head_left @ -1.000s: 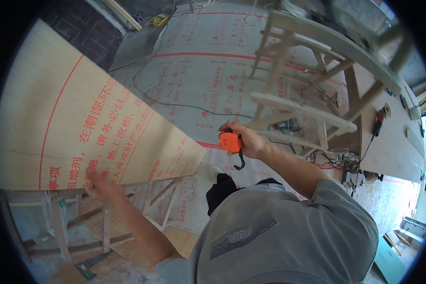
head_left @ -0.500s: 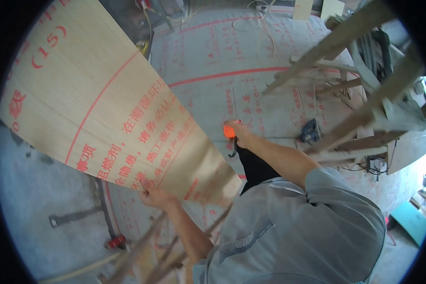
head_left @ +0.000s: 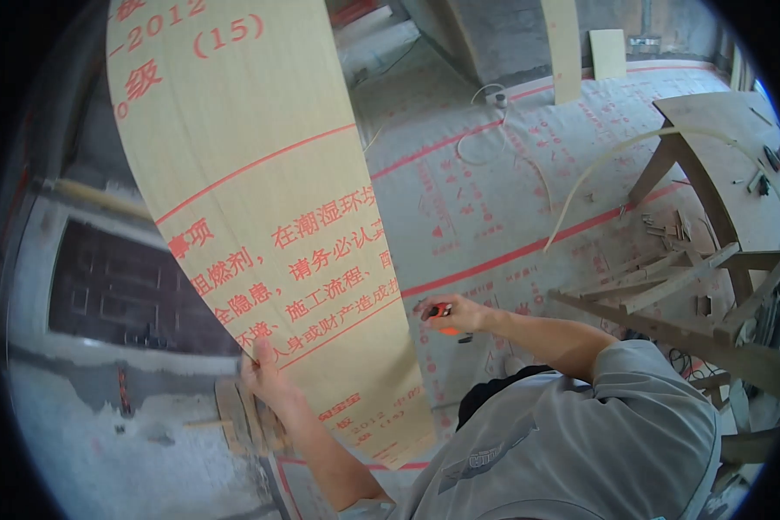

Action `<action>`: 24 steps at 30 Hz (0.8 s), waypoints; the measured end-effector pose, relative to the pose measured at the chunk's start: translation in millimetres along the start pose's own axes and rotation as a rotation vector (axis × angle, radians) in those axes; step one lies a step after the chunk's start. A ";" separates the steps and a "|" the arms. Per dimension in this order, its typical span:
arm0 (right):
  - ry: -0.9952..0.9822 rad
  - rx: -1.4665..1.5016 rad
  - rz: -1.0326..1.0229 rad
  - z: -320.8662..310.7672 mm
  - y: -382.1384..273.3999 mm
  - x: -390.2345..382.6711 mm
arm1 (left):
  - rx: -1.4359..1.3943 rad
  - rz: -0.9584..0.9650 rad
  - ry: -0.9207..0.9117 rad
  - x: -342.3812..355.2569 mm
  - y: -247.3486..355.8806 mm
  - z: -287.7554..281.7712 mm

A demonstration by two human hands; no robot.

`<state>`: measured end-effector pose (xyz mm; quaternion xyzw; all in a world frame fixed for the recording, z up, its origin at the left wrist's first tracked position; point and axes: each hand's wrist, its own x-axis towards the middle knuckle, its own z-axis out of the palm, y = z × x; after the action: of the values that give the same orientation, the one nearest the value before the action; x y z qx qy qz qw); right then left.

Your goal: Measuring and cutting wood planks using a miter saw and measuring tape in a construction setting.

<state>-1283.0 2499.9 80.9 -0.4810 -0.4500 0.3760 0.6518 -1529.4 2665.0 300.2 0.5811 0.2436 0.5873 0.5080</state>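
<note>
A long pale wooden board [head_left: 260, 199] with red printing stands tilted from the top of the view down to the lower middle. My left hand [head_left: 262, 373] grips its left edge low down. To the right of the board, my right hand [head_left: 452, 314] is closed around a small orange tape measure [head_left: 442, 312]; it is held clear of the board's right edge. My grey-sleeved shoulders fill the lower right.
The floor is covered by grey sheeting [head_left: 529, 199] with red print and lines. A wooden trestle bench [head_left: 719, 217] and timber offcuts [head_left: 659, 277] lie at the right. A coiled cable [head_left: 481, 130] lies further back. A dark brick wall [head_left: 113, 299] is at left.
The view has swung left and the board now stands more upright, reaching higher in the picture. My left hand stays on its edge; my right hand still holds the tape measure.
</note>
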 end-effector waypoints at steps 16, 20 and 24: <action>0.708 0.173 0.167 306.2 10.4 -83.5 | 0.177 -0.081 -0.992 57.4 26.7 -43.9; 0.904 0.342 0.035 390.2 -28.6 -117.8 | 0.207 -0.188 -1.442 74.5 79.2 -85.7; 1.073 0.459 -0.191 414.9 -52.1 -124.8 | 0.380 -0.397 -1.727 148.9 19.5 -168.2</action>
<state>-1712.4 2491.2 158.0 -0.4081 -0.0059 0.1076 0.9066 -1663.4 2840.0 347.4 0.8408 -0.0334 -0.2014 0.5015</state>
